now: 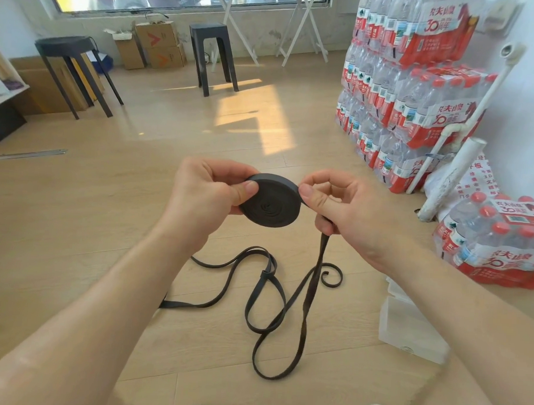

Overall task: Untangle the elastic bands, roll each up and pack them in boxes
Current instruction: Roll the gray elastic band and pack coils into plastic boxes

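Mostly wound into a tight roll (273, 204), held in the air above the floor (99, 225). Gripped at its 9 o'clock edge by the left hand (208, 193), thumb on its face; pinched at 3 o'clock by the right hand (345, 212), tail running down through curled fingers. Left to wind: a long loose band (269, 331) looping over the boards at 6 o'clock (one knot (265, 274) to undo, by the look of it). Not yet packed; clear box (410, 331) waiting at 4 o'clock.

Head-worn wide view, facing forward-down, close above hands (205, 196)
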Available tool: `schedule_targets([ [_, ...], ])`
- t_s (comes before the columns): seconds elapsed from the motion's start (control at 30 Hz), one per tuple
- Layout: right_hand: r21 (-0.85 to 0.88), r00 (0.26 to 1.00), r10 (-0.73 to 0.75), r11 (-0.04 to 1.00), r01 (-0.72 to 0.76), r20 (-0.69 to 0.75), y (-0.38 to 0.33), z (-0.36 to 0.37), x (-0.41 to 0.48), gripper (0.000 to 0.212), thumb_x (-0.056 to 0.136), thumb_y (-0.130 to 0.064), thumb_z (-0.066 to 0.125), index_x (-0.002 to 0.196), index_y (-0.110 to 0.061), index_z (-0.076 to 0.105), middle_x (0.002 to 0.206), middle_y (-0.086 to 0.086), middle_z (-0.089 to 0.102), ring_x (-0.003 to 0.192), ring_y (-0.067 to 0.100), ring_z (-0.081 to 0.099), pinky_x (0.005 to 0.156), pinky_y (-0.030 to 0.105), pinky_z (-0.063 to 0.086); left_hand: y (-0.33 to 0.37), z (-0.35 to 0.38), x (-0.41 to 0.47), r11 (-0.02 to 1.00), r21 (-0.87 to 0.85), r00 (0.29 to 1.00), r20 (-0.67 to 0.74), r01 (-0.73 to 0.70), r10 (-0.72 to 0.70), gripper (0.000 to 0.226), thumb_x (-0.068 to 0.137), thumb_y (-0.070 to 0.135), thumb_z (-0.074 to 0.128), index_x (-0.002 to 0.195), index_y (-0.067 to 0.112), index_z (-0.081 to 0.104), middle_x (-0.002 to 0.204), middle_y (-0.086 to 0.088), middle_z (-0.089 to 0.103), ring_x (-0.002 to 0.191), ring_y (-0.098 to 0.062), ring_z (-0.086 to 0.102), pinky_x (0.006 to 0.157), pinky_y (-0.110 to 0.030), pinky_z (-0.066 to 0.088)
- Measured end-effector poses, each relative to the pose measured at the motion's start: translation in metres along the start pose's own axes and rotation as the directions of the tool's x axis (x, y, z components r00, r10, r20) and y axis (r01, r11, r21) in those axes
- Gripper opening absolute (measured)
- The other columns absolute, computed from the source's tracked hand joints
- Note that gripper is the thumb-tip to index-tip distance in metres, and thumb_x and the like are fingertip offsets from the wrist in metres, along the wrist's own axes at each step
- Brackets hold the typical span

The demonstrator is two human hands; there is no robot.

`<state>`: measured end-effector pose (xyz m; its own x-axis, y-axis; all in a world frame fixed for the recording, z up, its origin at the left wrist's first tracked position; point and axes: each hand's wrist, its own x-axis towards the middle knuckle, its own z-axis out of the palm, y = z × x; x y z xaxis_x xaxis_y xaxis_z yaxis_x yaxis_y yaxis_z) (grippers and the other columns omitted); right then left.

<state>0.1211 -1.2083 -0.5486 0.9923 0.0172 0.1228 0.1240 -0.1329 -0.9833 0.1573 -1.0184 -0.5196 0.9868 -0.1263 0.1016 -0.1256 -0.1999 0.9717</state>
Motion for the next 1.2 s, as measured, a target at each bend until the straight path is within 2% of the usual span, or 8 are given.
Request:
schedule_targets([
  [0.2, -0.065, 0.990, -0.136, 0.989, 0.134, -0.021, -0.004, 0.003, -0.004, 0.030, 0.077, -0.038, 0.068, 0.104, -0.026, 0.073, 0.074, 0.004, 0.049, 0.051, 0.018, 0.037, 0.052, 0.028, 0.033, 0.001, -0.002, 0.001, 0.999, 0.022, 1.000, -0.006, -0.025, 0.025, 0.019, 0.080, -0.009, 0.065, 0.080, 0.009, 0.071, 0.081, -0.013, 0.073, 0.079, -0.029, 0.071, 0.070, -0.038, 0.060],
  [0.27, -0.165, 0.972, -0.225, 0.963, 0.213, -0.062, -0.004, 0.003, -0.004, 0.026, 0.077, -0.036, 0.069, 0.098, -0.023, 0.075, 0.072, 0.002, 0.057, 0.051, 0.008, 0.046, 0.052, 0.019, 0.038, 0.001, -0.003, 0.002, 0.999, 0.036, 0.999, -0.004, -0.034, 0.034, 0.021, 0.080, -0.009, 0.065, 0.078, 0.011, 0.072, 0.079, -0.013, 0.073, 0.079, -0.029, 0.071, 0.071, -0.039, 0.060],
  [0.47, -0.514, 0.861, -0.492, 0.776, 0.366, -0.128, 0.000, 0.002, -0.001, 0.012, 0.088, -0.026, 0.068, 0.088, -0.017, 0.077, 0.068, -0.001, 0.063, 0.065, 0.011, 0.053, 0.058, 0.016, 0.040, -0.002, -0.004, 0.004, 0.998, 0.063, 0.999, -0.028, -0.020, 0.021, 0.028, 0.077, -0.009, 0.068, 0.071, 0.019, 0.072, 0.069, -0.005, 0.073, 0.075, -0.030, 0.071, 0.074, -0.049, 0.058],
  [0.6, -0.448, 0.901, -0.420, 0.831, 0.331, -0.113, 0.001, 0.007, -0.002, 0.009, 0.086, -0.027, 0.070, 0.086, -0.020, 0.076, 0.069, -0.013, 0.064, 0.057, 0.005, 0.056, 0.056, 0.012, 0.039, -0.002, -0.005, 0.004, 1.000, 0.008, 0.999, -0.029, 0.024, -0.024, 0.019, 0.079, -0.008, 0.067, 0.079, 0.010, 0.072, 0.078, -0.012, 0.073, 0.077, -0.031, 0.071, 0.073, -0.047, 0.059],
  [0.7, -0.315, 0.939, -0.317, 0.912, 0.263, -0.133, 0.000, 0.011, -0.004, 0.002, 0.082, -0.028, 0.073, 0.080, -0.028, 0.073, 0.069, -0.007, 0.068, 0.048, 0.010, 0.062, 0.048, 0.017, 0.045, -0.001, -0.003, 0.002, 0.997, -0.032, 0.997, -0.036, 0.066, -0.068, 0.014, 0.080, -0.007, 0.066, 0.086, 0.004, 0.070, 0.081, -0.013, 0.072, 0.077, -0.028, 0.071, 0.068, -0.040, 0.060],
  [0.93, -0.207, 0.957, -0.262, 0.950, 0.233, -0.125, -0.001, 0.015, -0.006, 0.017, 0.079, -0.017, 0.077, 0.090, -0.027, 0.070, 0.069, -0.014, 0.070, 0.057, 0.008, 0.069, 0.050, 0.018, 0.052, -0.002, 0.001, 0.001, 0.980, -0.145, 0.985, -0.086, 0.134, -0.148, 0.011, 0.083, -0.005, 0.064, 0.089, 0.002, 0.068, 0.085, -0.014, 0.069, 0.078, -0.024, 0.069, 0.060, -0.036, 0.060],
  [1.1, -0.425, 0.943, -0.318, 0.870, 0.250, -0.097, -0.002, 0.008, -0.003, 0.015, 0.084, -0.015, 0.073, 0.094, -0.025, 0.074, 0.074, -0.014, 0.070, 0.065, 0.006, 0.068, 0.061, 0.019, 0.055, -0.007, 0.008, -0.002, 0.953, -0.220, 0.978, 0.009, 0.206, -0.209, 0.013, 0.086, -0.006, 0.059, 0.091, 0.003, 0.067, 0.093, -0.017, 0.070, 0.088, -0.028, 0.069, 0.065, -0.036, 0.059],
  [1.2, -0.616, 0.916, -0.402, 0.723, 0.314, -0.005, 0.000, 0.005, -0.003, 0.011, 0.084, -0.015, 0.070, 0.095, -0.014, 0.074, 0.074, -0.004, 0.069, 0.068, 0.009, 0.062, 0.065, 0.020, 0.049, -0.010, 0.010, -0.003, 0.998, 0.052, 0.997, 0.076, 0.030, -0.034, 0.031, 0.088, -0.006, 0.056, 0.090, 0.022, 0.069, 0.090, -0.002, 0.073, 0.089, -0.017, 0.069, 0.074, -0.028, 0.057],
])
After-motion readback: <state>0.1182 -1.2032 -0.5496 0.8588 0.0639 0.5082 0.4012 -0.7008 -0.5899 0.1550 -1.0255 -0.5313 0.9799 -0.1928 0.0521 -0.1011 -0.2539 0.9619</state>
